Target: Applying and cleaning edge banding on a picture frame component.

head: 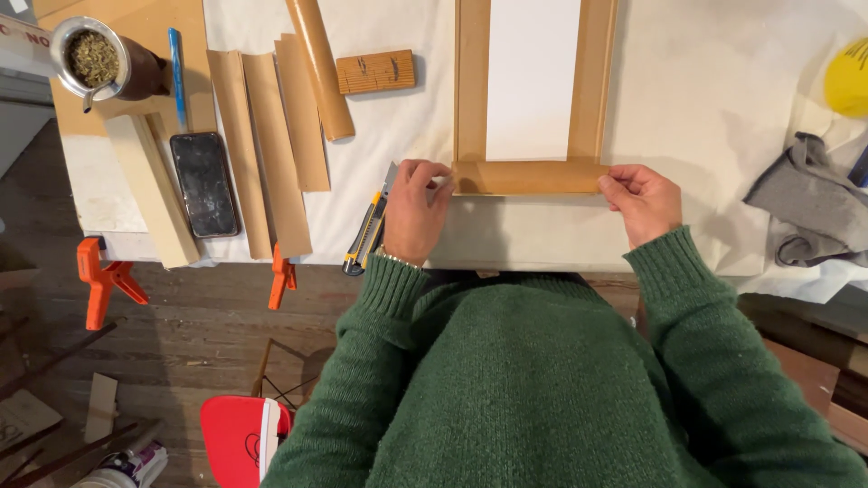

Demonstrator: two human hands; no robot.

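Note:
A brown paper-covered frame (472, 81) lies on the white-covered table (705, 99), with a white panel (532, 77) in its middle. My left hand (414, 212) pinches the left end of the frame's near bar (529, 177). My right hand (644, 203) pinches the bar's right end. Both hands hold the brown strip along that bar. A yellow and black utility knife (367, 233) lies just left of my left hand, apart from it.
Several brown paper strips (271, 145) and a paper roll (321, 68) lie at the left, with a black phone (204, 183), a wooden block (375, 71) and a cup of herbs (95, 59). Orange clamps (104, 276) grip the table edge. Grey cloth (809, 203) lies at the right.

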